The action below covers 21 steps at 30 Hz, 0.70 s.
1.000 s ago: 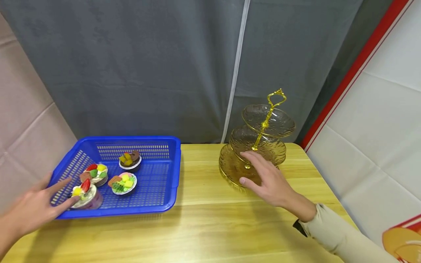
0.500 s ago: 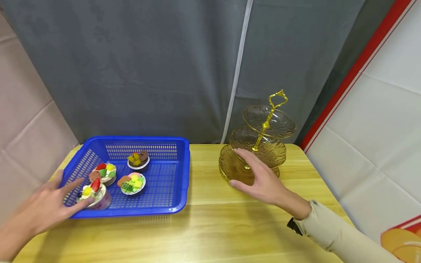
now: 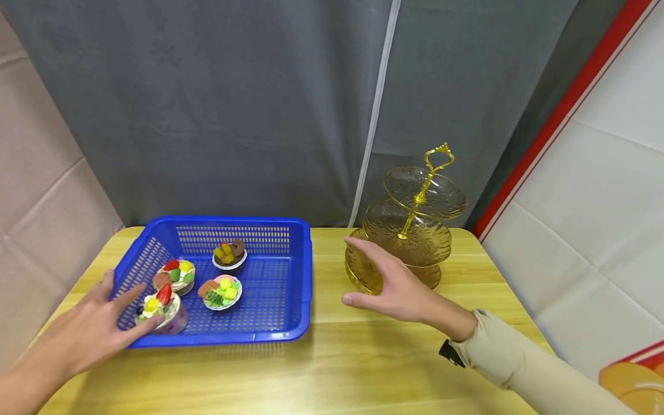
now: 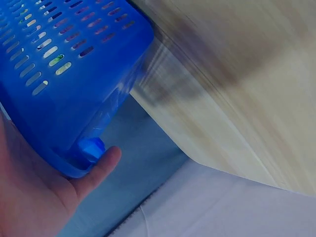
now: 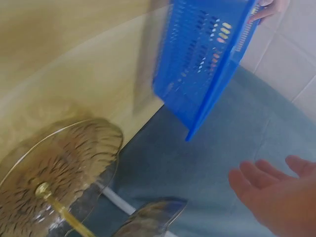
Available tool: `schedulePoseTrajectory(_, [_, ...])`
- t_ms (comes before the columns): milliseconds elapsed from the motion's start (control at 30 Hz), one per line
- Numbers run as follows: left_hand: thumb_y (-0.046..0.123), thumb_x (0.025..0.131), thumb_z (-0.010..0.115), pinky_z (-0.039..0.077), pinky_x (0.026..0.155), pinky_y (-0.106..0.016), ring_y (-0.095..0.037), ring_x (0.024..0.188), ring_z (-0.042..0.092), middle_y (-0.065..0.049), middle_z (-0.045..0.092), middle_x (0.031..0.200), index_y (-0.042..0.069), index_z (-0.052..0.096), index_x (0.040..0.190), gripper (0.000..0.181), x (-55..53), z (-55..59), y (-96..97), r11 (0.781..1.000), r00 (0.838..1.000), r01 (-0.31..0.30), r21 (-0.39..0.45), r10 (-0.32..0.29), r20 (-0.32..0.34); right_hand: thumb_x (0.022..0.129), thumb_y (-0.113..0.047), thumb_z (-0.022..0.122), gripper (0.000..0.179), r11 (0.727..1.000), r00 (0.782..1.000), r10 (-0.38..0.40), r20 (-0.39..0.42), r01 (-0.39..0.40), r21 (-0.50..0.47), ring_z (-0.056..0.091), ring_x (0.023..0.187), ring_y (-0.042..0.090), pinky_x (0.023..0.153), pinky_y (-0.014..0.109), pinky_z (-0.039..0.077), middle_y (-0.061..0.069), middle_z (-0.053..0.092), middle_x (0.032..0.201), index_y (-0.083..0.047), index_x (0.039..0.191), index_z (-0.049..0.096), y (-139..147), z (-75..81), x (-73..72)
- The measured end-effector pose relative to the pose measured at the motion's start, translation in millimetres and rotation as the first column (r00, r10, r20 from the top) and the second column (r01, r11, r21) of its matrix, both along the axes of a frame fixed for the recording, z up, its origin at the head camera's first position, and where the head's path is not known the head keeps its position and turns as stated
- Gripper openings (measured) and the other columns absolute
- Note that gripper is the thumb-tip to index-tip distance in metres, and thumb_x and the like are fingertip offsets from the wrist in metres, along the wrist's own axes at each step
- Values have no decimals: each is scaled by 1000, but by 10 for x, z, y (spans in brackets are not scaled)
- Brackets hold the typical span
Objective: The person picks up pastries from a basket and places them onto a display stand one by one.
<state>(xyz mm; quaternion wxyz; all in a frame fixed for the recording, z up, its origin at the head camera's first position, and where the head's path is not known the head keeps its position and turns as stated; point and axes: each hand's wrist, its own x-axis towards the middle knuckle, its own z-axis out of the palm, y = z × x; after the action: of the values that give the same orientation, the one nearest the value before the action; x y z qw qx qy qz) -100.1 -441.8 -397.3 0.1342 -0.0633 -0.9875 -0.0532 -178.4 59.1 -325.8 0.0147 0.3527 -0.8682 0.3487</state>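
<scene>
My left hand (image 3: 88,328) is at the front left corner of a blue plastic basket (image 3: 275,336), palm against its side and fingers spread over the rim. The left wrist view shows the thumb (image 4: 101,170) reaching past the basket's rim. Inside lie toy desserts: a fruit-topped cup with a strawberry (image 3: 173,320), a round cream cake (image 3: 181,276), a chocolate tart (image 3: 230,256) and a green-topped tart (image 3: 223,293). My right hand (image 3: 399,288) hovers with thumb and fingers apart and nothing between them, in front of a three-tier amber glass stand (image 3: 415,245).
Under the basket and stand is a light wooden table (image 3: 321,374). A grey curtain (image 3: 249,115) hangs close behind it. Pale panels (image 3: 46,173) flank it on the left, and a white panel with a red stripe (image 3: 586,202) stands on the right.
The basket has slid right with the desserts in it, and my left hand has moved along with it. My right hand has shifted left, away from the stand's middle. The stand stays put.
</scene>
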Motion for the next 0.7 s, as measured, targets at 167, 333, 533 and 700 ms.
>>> schedulePoseTrajectory(167, [67,78,69,49,59,-70,-65,109,45,-50,29,136,-4,62,126,86,-1,24,-4,999,997,-31,-16,32,66,83,-41,80,87,997,996,79,47,-78,-23,35,144,18,114,50,31,-6,37,157,-24,155,34,-229,57,-41])
schedulePoseTrajectory(333, [71,80,65,49,61,-71,-71,113,41,-55,25,137,-4,60,129,90,-4,48,-3,998,991,-46,-40,51,124,83,-36,82,87,987,984,154,94,-150,-51,38,142,19,114,48,33,-3,39,156,-20,154,35,-430,71,-78])
schedulePoseTrajectory(533, [72,80,64,49,60,-70,-69,112,42,-55,26,135,-6,58,131,93,-5,67,7,998,993,-24,-55,30,114,81,-32,84,89,963,948,268,174,-263,-53,47,137,23,111,45,39,-2,43,153,-18,154,35,-638,86,-137])
schedulePoseTrajectory(700, [71,79,66,52,58,-64,-53,89,56,-47,31,128,-6,56,133,95,4,69,-30,999,995,11,-51,-6,101,79,-29,86,94,942,921,330,205,-334,-15,46,137,16,112,38,37,-1,41,155,-13,155,33,-834,131,-218])
